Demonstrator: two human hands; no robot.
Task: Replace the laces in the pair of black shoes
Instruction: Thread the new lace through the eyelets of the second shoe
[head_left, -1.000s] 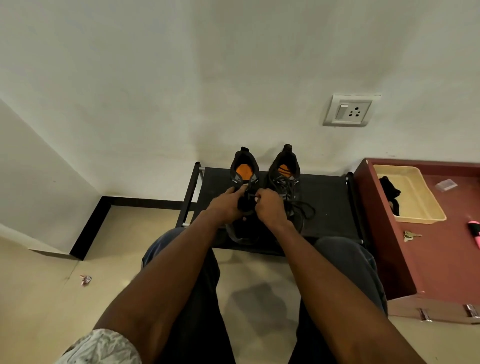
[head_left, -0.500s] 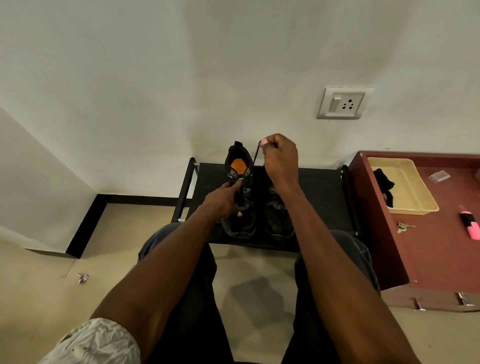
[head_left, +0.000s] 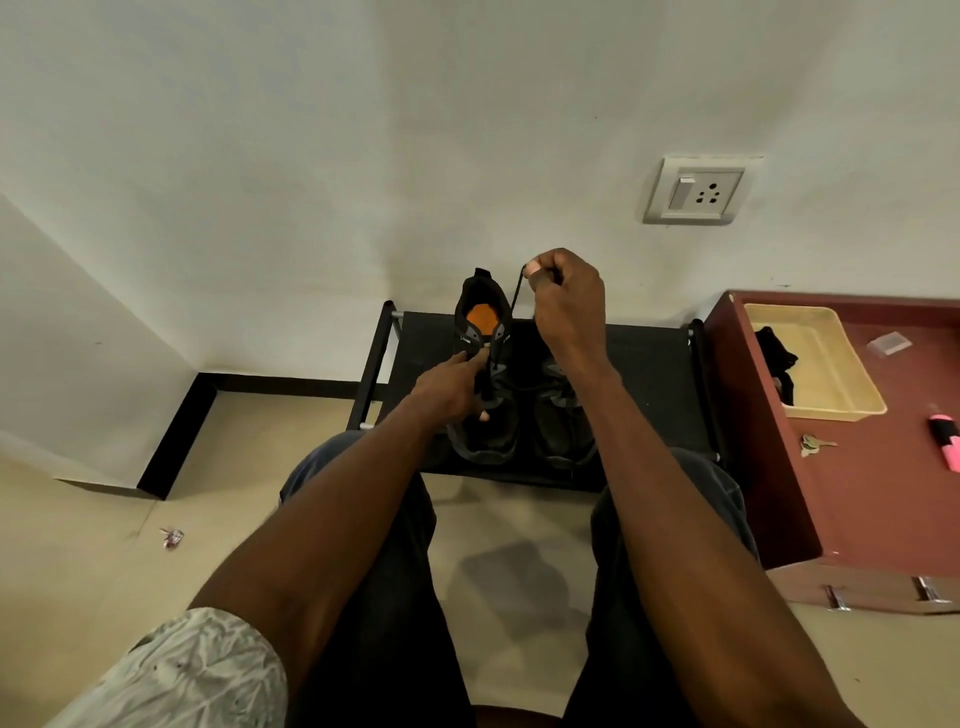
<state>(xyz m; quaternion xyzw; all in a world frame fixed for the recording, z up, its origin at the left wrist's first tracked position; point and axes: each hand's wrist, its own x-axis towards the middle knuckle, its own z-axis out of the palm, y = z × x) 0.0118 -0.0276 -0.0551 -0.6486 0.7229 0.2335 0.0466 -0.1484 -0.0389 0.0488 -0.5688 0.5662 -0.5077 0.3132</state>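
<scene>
Two black shoes stand side by side on a low black rack against the wall. The left shoe shows an orange insole. My left hand grips that shoe at its tongue and eyelets. My right hand is raised above the shoes and pinches a black lace, drawn taut up out of the left shoe. The right shoe lies mostly behind my right forearm.
A red-brown cabinet stands at the right with a cream tray holding a black item, keys and a pink highlighter. A wall socket is above. My knees flank the beige floor; a small wrapper lies at left.
One second ago both hands were together at the left shoe's eyelets. My right hand has since risen, pulling the lace up and out; the left hand stays on the shoe.
</scene>
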